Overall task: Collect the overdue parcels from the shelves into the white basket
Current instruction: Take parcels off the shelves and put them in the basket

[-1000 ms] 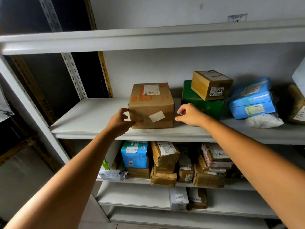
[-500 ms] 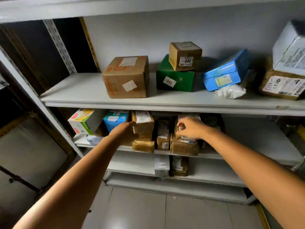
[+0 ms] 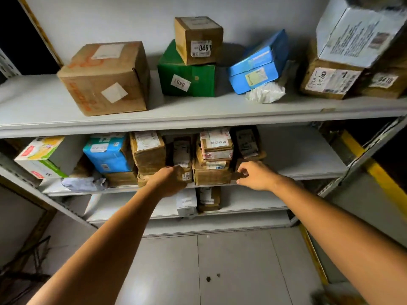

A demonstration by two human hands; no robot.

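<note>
Left hand (image 3: 169, 181) grips narrow parcel (image 3: 182, 155), right hand (image 3: 253, 176) pinches flat parcel (image 3: 239, 164) corner; slide both straight out without toppling the stack (image 3: 212, 172).

Left hand (image 3: 169, 182) and right hand (image 3: 256, 176) both extended forward, curled.

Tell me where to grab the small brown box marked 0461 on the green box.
Grip the small brown box by its left and right faces, coming from the front. It sits upright atop the green box, both sides clear, wall behind.
</note>
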